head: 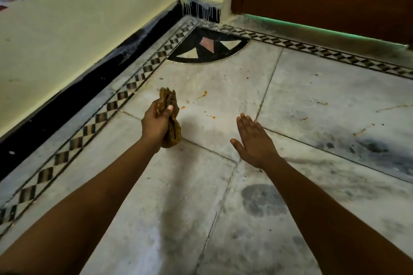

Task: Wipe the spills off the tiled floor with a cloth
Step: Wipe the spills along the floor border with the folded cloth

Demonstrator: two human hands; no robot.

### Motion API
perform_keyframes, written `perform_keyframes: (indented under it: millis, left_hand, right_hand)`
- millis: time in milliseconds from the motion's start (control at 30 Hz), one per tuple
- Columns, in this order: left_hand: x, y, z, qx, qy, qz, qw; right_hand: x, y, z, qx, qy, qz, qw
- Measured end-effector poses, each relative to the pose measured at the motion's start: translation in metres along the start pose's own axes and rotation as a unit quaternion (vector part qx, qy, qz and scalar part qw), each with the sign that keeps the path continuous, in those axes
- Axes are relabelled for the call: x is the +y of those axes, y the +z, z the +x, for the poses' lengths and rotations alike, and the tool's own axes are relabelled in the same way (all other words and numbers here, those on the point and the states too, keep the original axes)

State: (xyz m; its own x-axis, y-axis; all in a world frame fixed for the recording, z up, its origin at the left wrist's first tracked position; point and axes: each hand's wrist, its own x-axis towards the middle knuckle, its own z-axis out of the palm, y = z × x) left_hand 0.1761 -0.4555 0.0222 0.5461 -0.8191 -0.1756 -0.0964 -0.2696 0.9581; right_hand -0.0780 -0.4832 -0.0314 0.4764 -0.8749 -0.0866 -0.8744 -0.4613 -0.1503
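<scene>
The cloth (171, 118), brownish and bunched into a wad, sits in the left hand (156, 124), whose fingers and thumb curl round its middle so that both ends stick out. It hangs above the tiled floor (201, 196), apparently not touching it. Just beyond the cloth lie the orange spills (202, 95), a streak with scattered specks. To the right of the cloth the right hand (253, 142) hovers flat, fingers straight and together, holding nothing. Beyond the cloth, the checkered border (143, 73) runs along the black skirting (111, 60). To wipe well, lower the wad onto the streak, press firmly and drag towards oneself, gathering the specks rather than smearing them.
</scene>
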Motion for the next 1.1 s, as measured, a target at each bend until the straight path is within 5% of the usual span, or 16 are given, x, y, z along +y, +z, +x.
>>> perform_keyframes:
  millis: [100, 233, 333, 500, 700, 833, 967, 1100]
  left_hand:
    - [-0.014, 0.002, 0.016, 0.035, 0.059, 0.146, 0.987]
    - [-0.036, 0.001, 0.048, 0.052, 0.198, 0.41, 0.889]
    - [-0.059, 0.01, 0.089, 0.056, 0.195, 0.484, 0.851]
    - [-0.104, 0.028, 0.123, -0.065, 0.14, 0.545, 0.824]
    - [-0.091, 0.055, 0.147, -0.077, 0.068, 0.538, 0.837]
    - [-0.089, 0.085, 0.125, -0.152, 0.118, 0.558, 0.807]
    - [-0.105, 0.035, 0.096, -0.21, 0.217, 0.577, 0.758]
    - [-0.107, 0.001, 0.128, -0.17, 0.126, 0.611, 0.763]
  right_hand:
    - [0.0, 0.019, 0.014, -0.012, 0.025, 0.019, 0.999]
    - [-0.003, 0.047, 0.038, -0.005, 0.044, 0.043, 0.998]
    - [-0.003, 0.067, 0.062, 0.023, 0.063, 0.073, 0.995]
    - [-0.007, 0.087, 0.072, 0.066, 0.076, 0.083, 0.991]
    - [-0.009, 0.076, 0.07, 0.034, 0.085, 0.071, 0.993]
    - [-0.007, 0.074, 0.07, 0.016, 0.091, 0.074, 0.993]
    - [-0.008, 0.075, 0.073, 0.011, 0.092, 0.078, 0.993]
    - [-0.006, 0.077, 0.072, 0.011, 0.095, 0.077, 0.992]
